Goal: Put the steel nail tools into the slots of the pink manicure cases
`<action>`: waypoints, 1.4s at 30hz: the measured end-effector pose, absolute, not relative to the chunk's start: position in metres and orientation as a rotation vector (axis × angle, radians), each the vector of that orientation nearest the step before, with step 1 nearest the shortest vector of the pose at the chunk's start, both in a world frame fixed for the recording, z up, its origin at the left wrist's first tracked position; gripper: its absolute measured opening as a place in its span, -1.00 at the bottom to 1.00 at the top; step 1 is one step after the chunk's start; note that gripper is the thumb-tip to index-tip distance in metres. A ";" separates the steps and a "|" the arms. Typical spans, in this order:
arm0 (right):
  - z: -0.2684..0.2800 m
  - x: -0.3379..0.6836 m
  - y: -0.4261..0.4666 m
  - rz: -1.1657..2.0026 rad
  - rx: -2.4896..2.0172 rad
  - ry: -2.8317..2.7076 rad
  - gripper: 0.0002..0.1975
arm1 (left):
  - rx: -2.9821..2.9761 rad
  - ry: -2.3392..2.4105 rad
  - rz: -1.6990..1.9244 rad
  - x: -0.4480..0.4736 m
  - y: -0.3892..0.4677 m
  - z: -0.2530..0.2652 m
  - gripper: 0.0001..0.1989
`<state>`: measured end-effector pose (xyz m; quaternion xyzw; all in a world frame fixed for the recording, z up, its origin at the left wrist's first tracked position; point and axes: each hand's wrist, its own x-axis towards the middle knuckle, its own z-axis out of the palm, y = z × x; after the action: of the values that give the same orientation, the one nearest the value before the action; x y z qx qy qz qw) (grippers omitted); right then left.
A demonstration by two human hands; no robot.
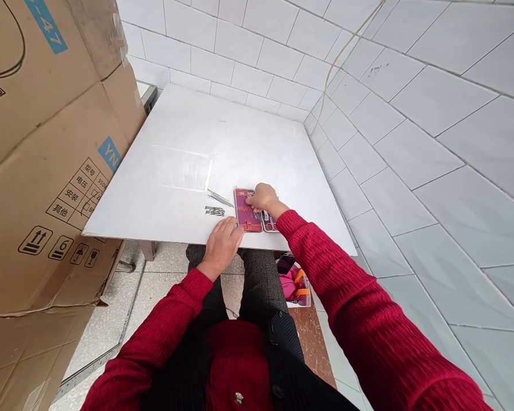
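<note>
A manicure set case [243, 200] lies opened out on the white table, its lining purple and red. Small metal tools, among them a pair of scissors [270, 226], show in its right half. My right hand [263, 198] is over the middle of the case, fingers pinched together; what they hold is too small to tell. My left hand [223, 242] rests at the table's front edge, fingers stretched out, the thumb side against the case's lower left corner. Left of the case lie a pile of small dark metal pieces [215, 211] and some thin metal strips [220, 198].
Large cardboard boxes [64, 160] stand close on the left. A tiled wall [411, 142] runs along the right and back of the table [257, 137], with a cable [330, 71] hanging down it. Below the table's front edge is a container with pink and orange things [295, 285].
</note>
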<state>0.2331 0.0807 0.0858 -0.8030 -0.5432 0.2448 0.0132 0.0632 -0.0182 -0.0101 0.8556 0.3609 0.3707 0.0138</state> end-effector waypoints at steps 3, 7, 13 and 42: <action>0.088 0.235 0.080 0.818 -2.477 -1.665 -0.73 | 2.699 1.130 1.153 0.063 -0.018 -0.010 -0.86; 0.090 0.241 0.081 0.909 -2.391 -1.577 -0.70 | 2.717 1.139 1.165 0.063 -0.018 -0.010 -0.86; 0.077 0.257 0.089 1.055 -2.231 -1.462 -0.69 | 2.698 1.125 1.143 0.062 -0.019 -0.009 -0.85; 0.108 0.211 0.162 1.118 -1.727 -2.079 -0.75 | 2.756 1.152 1.134 0.062 -0.021 -0.008 -0.89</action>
<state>0.2114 0.1624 0.1079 -0.5870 -0.7067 0.3800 0.1080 0.0617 -0.0206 -0.0081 0.8623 0.3604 0.3548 -0.0269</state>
